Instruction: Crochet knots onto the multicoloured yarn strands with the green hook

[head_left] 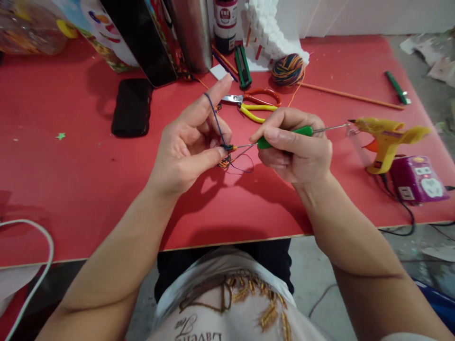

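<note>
Left hand [188, 147]: bare, uncovered from fingertips to wrist.
Right hand [302, 149]: bare, likewise uncovered.
Forearms [117, 237]: bare, located behind each grip.
Sleeve [405, 336]: pale; only an edge is visible, far behind the right-hand grip.
Shirt [206, 319]: pale grey-beige, located on the wearer's side of the grip.
Shirt lower edge [177, 291]: rounded, whiter than the front, facing the grip.
Wheat-ear print [268, 315]: golden brown, hanging ears, behind the grip.
Looped-line print [209, 309]: brown, beside the ears.
Lettering [186, 324]: dark, inverted in this view; "Tea" is legible, a longer word is cut off.
Trousers [280, 260]: near-black, between shirt and grip.
</note>
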### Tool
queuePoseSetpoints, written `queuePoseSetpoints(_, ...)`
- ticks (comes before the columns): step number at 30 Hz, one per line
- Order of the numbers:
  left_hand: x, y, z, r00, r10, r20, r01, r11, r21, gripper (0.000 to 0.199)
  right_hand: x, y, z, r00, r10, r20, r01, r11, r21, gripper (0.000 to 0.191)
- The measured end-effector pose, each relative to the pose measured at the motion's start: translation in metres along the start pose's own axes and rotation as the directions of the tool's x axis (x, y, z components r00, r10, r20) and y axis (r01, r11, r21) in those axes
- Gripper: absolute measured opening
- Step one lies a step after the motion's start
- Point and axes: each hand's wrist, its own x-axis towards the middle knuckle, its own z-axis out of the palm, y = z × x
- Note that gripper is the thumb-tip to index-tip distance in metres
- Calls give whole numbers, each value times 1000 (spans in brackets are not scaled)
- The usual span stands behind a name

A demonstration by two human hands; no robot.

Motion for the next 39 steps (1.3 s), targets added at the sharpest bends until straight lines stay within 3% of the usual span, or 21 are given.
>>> queuePoseSetpoints(5, -1, -3, 9, 998, -11, -60, 1, 984, -176, 65, -4, 1, 6, 997, 48, 64, -54, 994, 92, 19)
queuePoseSetpoints(11, -11, 10, 19, 974, -62, -219, 39, 993, -109, 26, -3, 9, 12, 999, 5, 38, -11, 988, 157, 18)
queuePoseSetpoints(15, -12, 10, 17, 973, -92, -213, 76, 994, -79, 29, -1, 13, 11, 998, 30, 58, -37, 990, 135, 17)
queuePoseSetpoints(23, -5, 1, 10, 958, 104, -266, -102, 995, 23, 26, 0, 12, 9, 998, 57, -3, -57, 995, 82, 20)
queuePoseSetpoints(32, -4, 2, 10, 965, 38, -258, -36, 999, 14, 38, 1, 8, 14, 996, 92, 12, -93, 983, 155, 17)
queuePoseSetpoints(39, -6, 2, 13, 974, 56, -220, -58, 998, -1, 41, 1, 14, 13, 1000, 25, 3, -26, 988, 150, 17)
